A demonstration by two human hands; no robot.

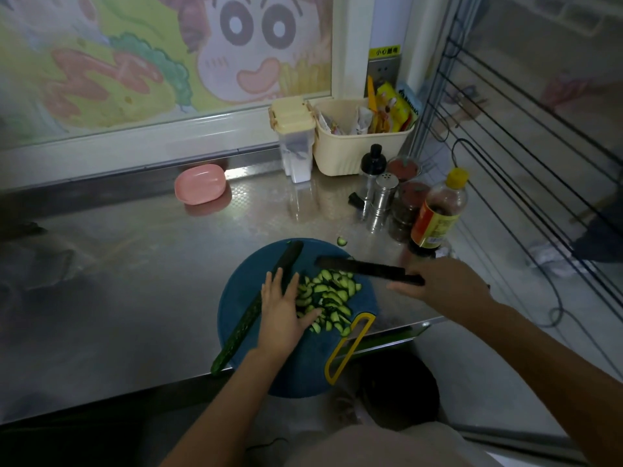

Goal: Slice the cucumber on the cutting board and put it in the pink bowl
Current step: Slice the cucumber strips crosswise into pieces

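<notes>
The cucumber slices (332, 291) lie in a loose heap on the blue round cutting board (242, 281), just at the thumb side of the left hand (283, 311). This hand lies flat with straight, spread fingers. The thumb touches the heap, and the other fingers rest across a long uncut cucumber piece (241, 326). That piece runs slantwise under the hand, and its near end passes over the board's edge.

On the far side of the heap a black knife (360, 266) lies low over the board, with the blade pointing toward the left hand. The right hand (445, 284) is at its handle, but the hand is blurred and I cannot tell if the fingers close around it.

Between the two wrists, a yellow-handled tool (347, 348) lies on the near right edge of the board. One stray slice (342, 241) sits on the steel counter (135, 264) beyond the knife tip.

The pink bowl (200, 183) is well apart from both hands, at the back of the counter, beyond the left hand. Beyond the right hand stand a sauce bottle (438, 214) with a yellow cap and a metal shaker (386, 193), and a cream basket (354, 146) behind them.
</notes>
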